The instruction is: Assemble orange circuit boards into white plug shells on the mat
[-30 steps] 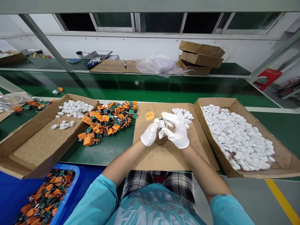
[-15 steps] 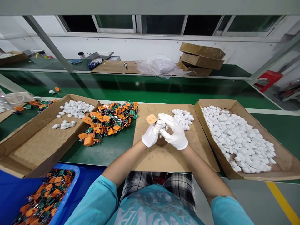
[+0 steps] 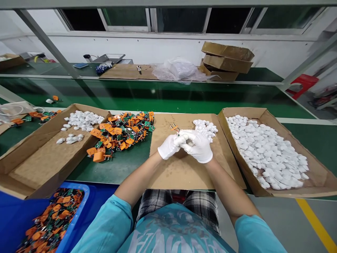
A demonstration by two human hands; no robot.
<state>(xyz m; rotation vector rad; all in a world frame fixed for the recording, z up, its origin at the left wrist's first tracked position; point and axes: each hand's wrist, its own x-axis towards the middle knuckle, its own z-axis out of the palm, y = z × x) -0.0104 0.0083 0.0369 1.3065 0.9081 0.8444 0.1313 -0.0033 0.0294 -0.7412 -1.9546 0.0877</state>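
Both my hands wear white gloves and meet over the cardboard sheet [image 3: 168,174]. Closed fingers of my left hand [image 3: 168,147] grip an orange plug piece [image 3: 173,128], whose metal pins and thin wires stick out above the glove. My right hand [image 3: 199,147] is closed against the left, its fingertips touching around something pale that the gloves mostly hide; I cannot make out its kind. Just beyond the right hand lies a small heap of white plastic shells [image 3: 206,130]. Left of the sheet is a pile of orange plug pieces with green circuit boards [image 3: 123,130].
At the right, a cardboard tray [image 3: 243,172] holds many white shells. Another cardboard tray [image 3: 31,174] on the left has fewer. A blue bin [image 3: 71,221] of orange pieces stands below it. Boxes [image 3: 228,58] and plastic wrap [image 3: 180,70] lie on the back shelf.
The orange piece has turned from showing its flat face to nearly edge-on, with pins and wires now visible. My right fingers have closed in on the left hand. The view has tilted slightly.
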